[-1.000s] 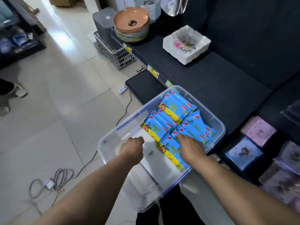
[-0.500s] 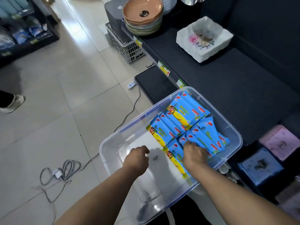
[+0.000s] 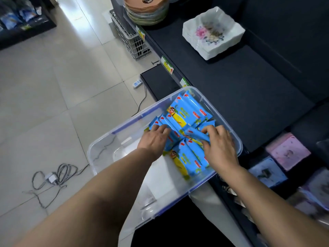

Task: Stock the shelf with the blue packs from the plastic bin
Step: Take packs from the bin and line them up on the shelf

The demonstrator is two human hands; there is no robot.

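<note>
Head view showed both hands inside the plastic bin (image 3: 99,154). Left hand (image 3: 155,140) fingers lay nearly straight on the blue packs (image 3: 188,111); right hand (image 3: 219,147) fingers pinched one blue pack (image 3: 195,134).

Stack of brown-topped bowls (image 3: 146,11) at top edge. Square white dishes (image 3: 213,32) (floral print, stacked) well apart to their right. Grey slatted crate (image 3: 131,41), white power strip (image 3: 138,84) and a coiled grey cable (image 3: 57,175) lie on the tiled floor (image 3: 53,86).
</note>
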